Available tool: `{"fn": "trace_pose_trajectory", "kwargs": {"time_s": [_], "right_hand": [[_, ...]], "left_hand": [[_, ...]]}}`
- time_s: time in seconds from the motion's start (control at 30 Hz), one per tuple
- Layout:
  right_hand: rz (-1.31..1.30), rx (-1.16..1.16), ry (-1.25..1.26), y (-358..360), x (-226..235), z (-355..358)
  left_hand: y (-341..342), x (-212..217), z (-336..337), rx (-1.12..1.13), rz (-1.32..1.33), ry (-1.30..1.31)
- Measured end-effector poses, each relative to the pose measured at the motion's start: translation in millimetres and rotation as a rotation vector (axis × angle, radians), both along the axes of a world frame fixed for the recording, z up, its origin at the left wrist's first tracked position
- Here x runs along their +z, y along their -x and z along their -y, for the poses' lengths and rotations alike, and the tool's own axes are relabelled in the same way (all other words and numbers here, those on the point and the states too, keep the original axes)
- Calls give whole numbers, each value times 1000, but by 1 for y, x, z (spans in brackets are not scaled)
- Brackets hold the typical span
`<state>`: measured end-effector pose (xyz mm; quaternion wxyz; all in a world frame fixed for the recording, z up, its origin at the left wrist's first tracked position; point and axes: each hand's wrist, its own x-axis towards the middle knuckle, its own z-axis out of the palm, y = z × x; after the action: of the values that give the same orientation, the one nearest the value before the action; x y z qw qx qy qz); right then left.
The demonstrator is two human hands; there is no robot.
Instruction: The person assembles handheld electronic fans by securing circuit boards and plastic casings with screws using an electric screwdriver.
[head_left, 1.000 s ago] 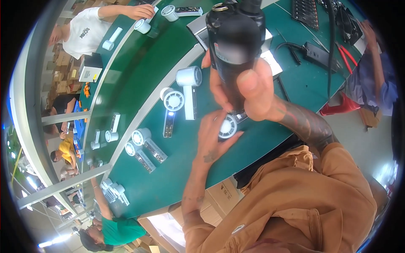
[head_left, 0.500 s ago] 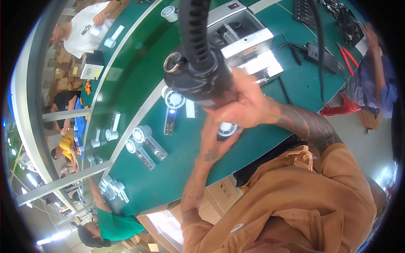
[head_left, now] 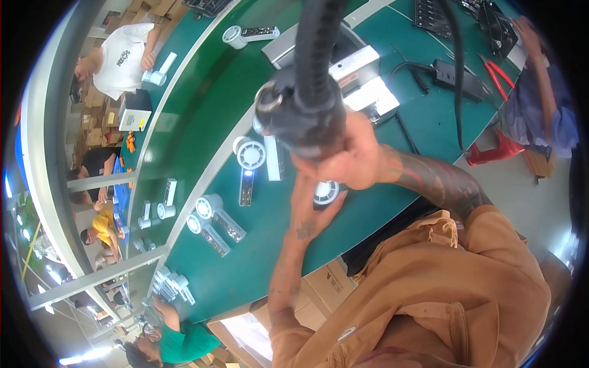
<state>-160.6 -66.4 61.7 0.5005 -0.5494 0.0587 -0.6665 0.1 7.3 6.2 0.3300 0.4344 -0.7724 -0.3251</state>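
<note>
My right hand (head_left: pixel 361 156) is wrapped round a black hanging power screwdriver (head_left: pixel 300 119), its thick coiled cord rising toward the top of the view. The screwdriver's tip is hidden behind my hands. Just below it, my left hand (head_left: pixel 307 214) grips a white device with a round, vented, fan-like head (head_left: pixel 326 192); the rest of this device is covered by my fingers. Close by on the bench lies a similar white fan-headed device (head_left: pixel 250 155) with an exposed circuit strip and a small light on it. Two more open fan-headed devices (head_left: pixel 211 224) lie farther left.
A grey metal box machine (head_left: pixel 356 64) stands beyond my hands. Red-handled pliers (head_left: pixel 496 76) and a black power adapter (head_left: pixel 461 80) lie at right. A green conveyor belt (head_left: pixel 190 116) carries white devices past co-workers. A cluster of devices (head_left: pixel 172 285) sits at the bench's left end.
The view has shifted slightly. Both hands keep their grip on screwdriver and device. Another device has come into view on the belt at the top. A green-shirted co-worker's hand has moved near the cluster.
</note>
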Motion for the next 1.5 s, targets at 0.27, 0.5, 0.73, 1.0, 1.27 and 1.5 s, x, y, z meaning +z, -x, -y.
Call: {"fn": "trace_pose_trajectory", "kwargs": {"time_s": [0.27, 0.5, 0.73, 1.0, 1.27, 1.5], "right_hand": [[-184, -65, -220, 61, 36, 4], [-55, -321, -94, 74, 33, 11], [-204, -373, -116, 67, 34, 8], [-431, -516, -77, 58, 45, 6], [-270, -154, -336, 45, 46, -4], [-238, -15, -352, 23, 34, -12]], "left_hand": [[-6, -10, -2, 38, 18, 17], [-9, -9, -1, 8, 3, 18], [-8, -9, -1, 6, 11, 8], [-7, -8, -1, 10, 38, 27], [-7, -7, 0, 9, 37, 11], [-8, -7, 0, 2, 35, 47]]}}
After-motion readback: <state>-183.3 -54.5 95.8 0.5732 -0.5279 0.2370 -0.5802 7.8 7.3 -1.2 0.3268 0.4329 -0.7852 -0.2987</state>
